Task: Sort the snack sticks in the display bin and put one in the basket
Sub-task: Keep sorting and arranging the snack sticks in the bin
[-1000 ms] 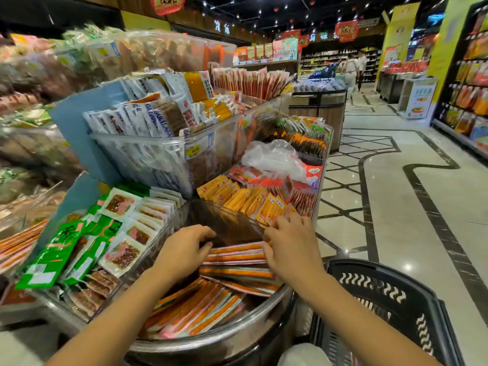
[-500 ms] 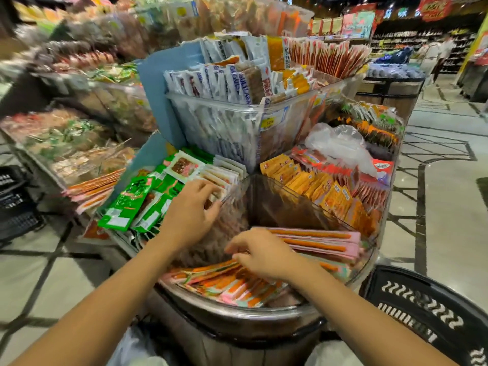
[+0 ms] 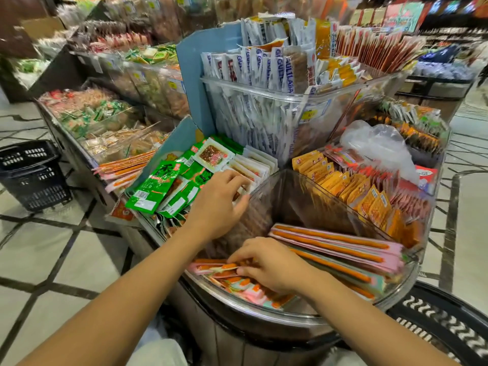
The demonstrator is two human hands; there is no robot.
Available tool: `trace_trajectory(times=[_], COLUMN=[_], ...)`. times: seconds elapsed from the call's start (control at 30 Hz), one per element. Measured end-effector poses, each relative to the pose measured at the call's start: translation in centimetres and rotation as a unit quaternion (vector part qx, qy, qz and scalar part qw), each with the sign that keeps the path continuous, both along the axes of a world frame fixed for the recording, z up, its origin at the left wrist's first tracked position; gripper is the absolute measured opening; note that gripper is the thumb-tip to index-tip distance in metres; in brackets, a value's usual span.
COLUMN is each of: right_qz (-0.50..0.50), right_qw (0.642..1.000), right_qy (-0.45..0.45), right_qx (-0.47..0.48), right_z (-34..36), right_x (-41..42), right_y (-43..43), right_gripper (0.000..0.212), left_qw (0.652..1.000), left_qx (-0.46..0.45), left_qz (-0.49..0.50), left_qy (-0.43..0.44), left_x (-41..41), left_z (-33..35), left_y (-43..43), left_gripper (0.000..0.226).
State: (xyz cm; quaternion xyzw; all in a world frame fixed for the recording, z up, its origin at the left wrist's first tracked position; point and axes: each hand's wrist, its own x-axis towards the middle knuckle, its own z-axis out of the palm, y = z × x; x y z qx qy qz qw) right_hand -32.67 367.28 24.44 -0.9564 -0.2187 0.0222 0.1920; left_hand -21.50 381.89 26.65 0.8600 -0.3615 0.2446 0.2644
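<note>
Currently, right hand [image 3: 269,262] pinching pink-wrapped orange snack sticks [image 3: 330,236] at the near edge of the clear display bin [image 3: 295,199], left hand [image 3: 219,204] open, I risk dragging others out.

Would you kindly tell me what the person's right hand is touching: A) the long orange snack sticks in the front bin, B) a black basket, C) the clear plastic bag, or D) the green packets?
A: the right hand pinches the ends of the pink-and-orange snack sticks lying in the front display bin, well clear of the basket.
</note>
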Motion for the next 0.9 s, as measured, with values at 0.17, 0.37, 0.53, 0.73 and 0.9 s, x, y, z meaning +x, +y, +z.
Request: trace_trajectory(times=[0.17,0.37,0.53,0.73,0.9], right_qz=[-0.03,-0.061,-0.083,-0.15,-0.217], right_qw=[0.997,0.99,0.979,0.925,0.882], right_qy=[-0.001,-0.006,-0.025,-0.143,-0.142], right_qx=[0.074,0.126,0.184,0.318,0.393], right_z=[0.1,0.4,1.3,2.2,5.4], right_x=[0.0,-0.5,-1.1,-1.7,-2.8], right_y=[-0.2,-0.3,-0.5,-2.0,-4.4], right_gripper=[0.022,0.024,0.035,0.029,0.03], left_qw=[1.0,1.0,1.0,1.0,1.0], left_qx=[-0.002,-0.001,0.005,0.003,0.001], left_qz=[0.001,0.003,0.005,0.008,0.006], left_qy=[0.004,-0.004,-0.006,-0.006,-0.016], left_x=[0.0,0.1,0.0,-0.2,-0.3], left_z=[-0.1,-0.1,0.0,0.0,0.1], left_y=[0.0,-0.1,0.0,-0.1,-0.2], left_gripper=[0.028,0.021,0.022,0.02,0.017])
